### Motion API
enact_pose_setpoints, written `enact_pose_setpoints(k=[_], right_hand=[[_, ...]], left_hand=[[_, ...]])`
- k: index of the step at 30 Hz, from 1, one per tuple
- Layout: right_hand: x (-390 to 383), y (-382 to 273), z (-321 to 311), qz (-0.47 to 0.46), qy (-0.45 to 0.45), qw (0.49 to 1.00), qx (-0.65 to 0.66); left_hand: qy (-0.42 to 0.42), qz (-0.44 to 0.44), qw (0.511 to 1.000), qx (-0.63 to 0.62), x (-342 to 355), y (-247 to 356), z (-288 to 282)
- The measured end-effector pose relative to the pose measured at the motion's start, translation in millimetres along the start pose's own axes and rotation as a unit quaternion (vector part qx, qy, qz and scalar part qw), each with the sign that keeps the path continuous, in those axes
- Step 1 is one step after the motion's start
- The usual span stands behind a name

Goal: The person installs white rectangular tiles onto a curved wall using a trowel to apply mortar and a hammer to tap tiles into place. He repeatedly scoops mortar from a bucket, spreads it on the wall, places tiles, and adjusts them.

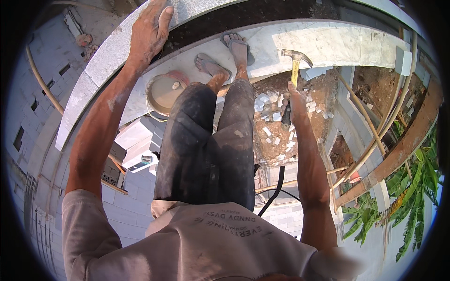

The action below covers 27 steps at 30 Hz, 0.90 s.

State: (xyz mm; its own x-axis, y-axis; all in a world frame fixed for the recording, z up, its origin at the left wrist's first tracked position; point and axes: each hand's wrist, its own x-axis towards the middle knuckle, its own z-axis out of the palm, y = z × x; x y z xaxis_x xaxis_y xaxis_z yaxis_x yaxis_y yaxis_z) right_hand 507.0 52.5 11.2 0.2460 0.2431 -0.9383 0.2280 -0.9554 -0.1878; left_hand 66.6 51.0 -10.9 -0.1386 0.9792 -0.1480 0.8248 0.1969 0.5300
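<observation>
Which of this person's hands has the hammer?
The right hand, gripping the yellow-handled hammer; the left hand, at the pale curved wall, shows no tool.

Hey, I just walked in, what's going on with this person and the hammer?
The person's right hand grips a yellow-handled hammer, its head up, out beyond the ledge. The left hand is at the pale curved wall top; its fingertips are cut off by the view. Both feet, in flip-flops, are on the ledge, near a bucket. White fragments lie on the dirt below.
</observation>
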Motion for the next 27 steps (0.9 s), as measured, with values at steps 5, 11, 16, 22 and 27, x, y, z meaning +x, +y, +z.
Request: enact_pose_setpoints(k=[5, 11, 16, 22, 27], right_hand=[[4.7, 16.7, -16.9, 0.013, 0.040, 0.999, 0.009], [-14.2, 28.8, -51.4, -0.284, 0.134, 0.902, -0.297], [-41.7, -28.3, -66.5, -0.380, 0.077, 0.804, -0.451], [-34.6, -167.4, 19.7, -0.505, -0.150, 0.675, -0.517], [-24.5, -268.1, 92.3, -0.550, -0.143, 0.519, -0.638]], left_hand=[[-0.016, -0.010, 0.998, 0.062, -9.8, 18.9, 0.5], [0.024, -0.011, 1.000, -0.013, -10.8, 19.6, 6.2], [0.368, -0.266, 0.891, 0.028, -17.1, 40.2, 19.9], [0.481, -0.586, 0.386, -0.526, -12.6, 15.3, 84.6], [0.403, -0.417, 0.263, -0.771, 32.2, 37.5, 122.0]])
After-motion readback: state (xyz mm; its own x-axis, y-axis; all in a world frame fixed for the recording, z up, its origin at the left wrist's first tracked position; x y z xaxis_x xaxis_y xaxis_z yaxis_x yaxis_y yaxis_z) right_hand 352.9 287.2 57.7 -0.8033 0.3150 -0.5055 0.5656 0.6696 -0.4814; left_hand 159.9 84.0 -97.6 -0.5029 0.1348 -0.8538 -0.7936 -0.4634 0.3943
